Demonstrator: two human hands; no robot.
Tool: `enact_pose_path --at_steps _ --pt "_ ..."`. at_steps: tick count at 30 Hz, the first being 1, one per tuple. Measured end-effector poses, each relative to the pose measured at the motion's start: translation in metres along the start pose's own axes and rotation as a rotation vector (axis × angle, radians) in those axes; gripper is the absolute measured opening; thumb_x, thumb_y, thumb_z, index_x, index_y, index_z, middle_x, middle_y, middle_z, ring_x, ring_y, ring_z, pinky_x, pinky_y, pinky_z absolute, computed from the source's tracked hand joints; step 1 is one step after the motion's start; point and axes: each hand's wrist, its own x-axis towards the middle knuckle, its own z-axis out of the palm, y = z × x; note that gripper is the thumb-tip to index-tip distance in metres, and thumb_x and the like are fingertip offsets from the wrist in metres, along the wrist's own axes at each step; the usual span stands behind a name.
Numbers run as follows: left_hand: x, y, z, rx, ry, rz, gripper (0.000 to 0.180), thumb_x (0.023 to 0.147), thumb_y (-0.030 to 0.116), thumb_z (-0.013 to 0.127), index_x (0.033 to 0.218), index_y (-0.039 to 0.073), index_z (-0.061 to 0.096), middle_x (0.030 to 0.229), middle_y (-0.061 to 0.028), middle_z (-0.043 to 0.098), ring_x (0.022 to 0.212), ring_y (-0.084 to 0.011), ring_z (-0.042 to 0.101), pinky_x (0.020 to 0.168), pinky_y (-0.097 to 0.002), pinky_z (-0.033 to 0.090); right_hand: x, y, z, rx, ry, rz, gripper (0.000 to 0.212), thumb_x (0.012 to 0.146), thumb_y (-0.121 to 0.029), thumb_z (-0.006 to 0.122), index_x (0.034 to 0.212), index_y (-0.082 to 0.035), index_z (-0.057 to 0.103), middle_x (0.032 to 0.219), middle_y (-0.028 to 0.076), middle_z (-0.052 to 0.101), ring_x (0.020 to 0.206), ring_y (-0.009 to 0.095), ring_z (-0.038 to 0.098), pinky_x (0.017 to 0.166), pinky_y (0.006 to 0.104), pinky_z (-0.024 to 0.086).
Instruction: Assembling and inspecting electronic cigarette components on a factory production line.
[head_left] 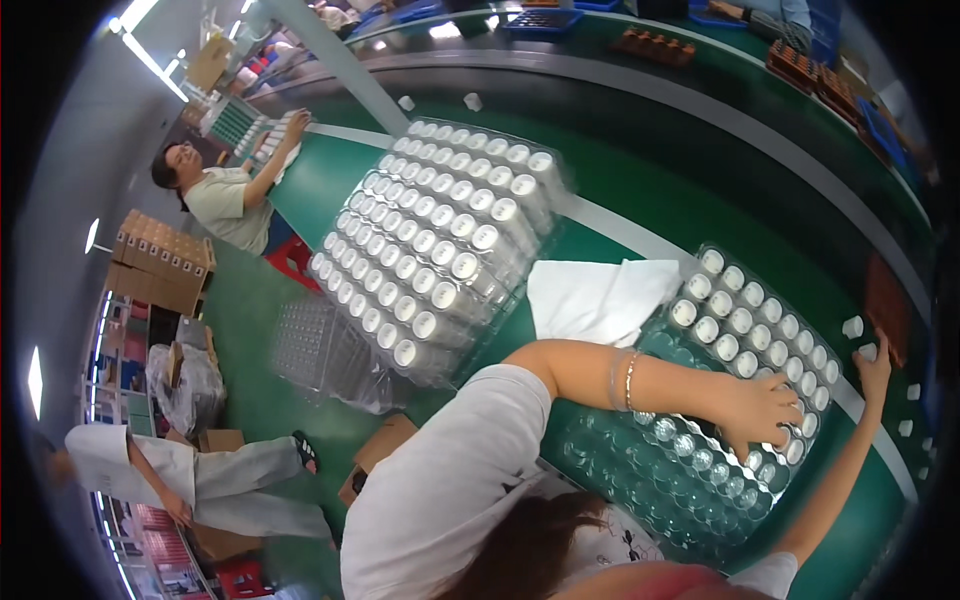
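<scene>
My left hand [762, 412] reaches across a clear plastic tray [705, 250] with its fingers spread over the near rows of small white round-topped containers [740, 320]. Part of that tray lies under my forearm. On the far right, my right hand [874, 378] is stretched to the belt, with fingertips around a small white container [868, 352]. Another loose white container [852, 327] stands just beyond those fingers. Close to my body lies a clear moulded tray with round hollows [620, 460], partly overlapping the filled one.
A tall stack of filled clear trays [430, 230] stands left of a white cloth [600, 300]. More loose white containers [905, 428] sit along the belt at right. A co-worker [230, 200] handles trays at far left; another person [220, 480] stands behind. Empty clear trays [310, 350] are stacked below the table.
</scene>
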Motion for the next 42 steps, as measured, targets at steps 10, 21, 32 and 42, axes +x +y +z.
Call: enact_pose_path --at_steps 10,21,32,42 --pt "0.017 -0.025 0.022 0.104 -0.102 0.068 0.050 0.072 0.051 0.065 0.113 0.022 0.062 0.133 -0.0079 0.043 0.126 -0.0333 0.033 0.098 -0.0550 0.020 0.037 0.036 0.039 0.034 -0.093 -0.244 0.052 0.088 -0.024 0.060 0.131 0.000 0.043 0.130 0.019 0.046 0.122 0.029 0.043 0.103 0.0359 0.029" --pt "0.029 -0.037 0.028 -0.072 -0.090 0.154 0.048 0.072 0.050 0.065 0.113 0.025 0.061 0.130 -0.0076 0.047 0.127 -0.0315 0.033 0.097 -0.0559 0.021 0.022 -0.027 0.025 -0.006 -0.124 -0.252 0.040 0.092 -0.018 0.052 0.129 -0.004 0.046 0.125 0.017 0.051 0.117 0.030 0.048 0.100 0.0362 0.034" --pt "0.006 -0.043 -0.103 -0.097 0.729 -0.256 0.047 0.072 0.012 0.071 0.115 0.003 0.054 0.117 -0.0152 0.050 0.112 -0.0303 0.048 0.092 -0.0389 0.043 -0.069 -0.270 -0.035 1.055 -0.251 -0.262 0.033 0.090 -0.020 0.056 0.120 -0.008 0.048 0.089 0.000 0.052 0.058 0.002 0.045 0.044 0.0160 0.034" --pt "-0.012 -0.016 -0.165 -0.532 0.919 -0.046 0.033 0.072 -0.003 0.072 0.104 -0.001 0.063 0.110 -0.0124 0.058 0.097 -0.0186 0.060 0.082 -0.0291 0.052 -0.109 -0.321 -0.066 1.220 -0.009 -0.537 0.054 0.080 -0.003 0.062 0.128 -0.002 0.038 0.113 0.016 0.053 0.071 0.015 0.060 0.057 0.0254 0.051"
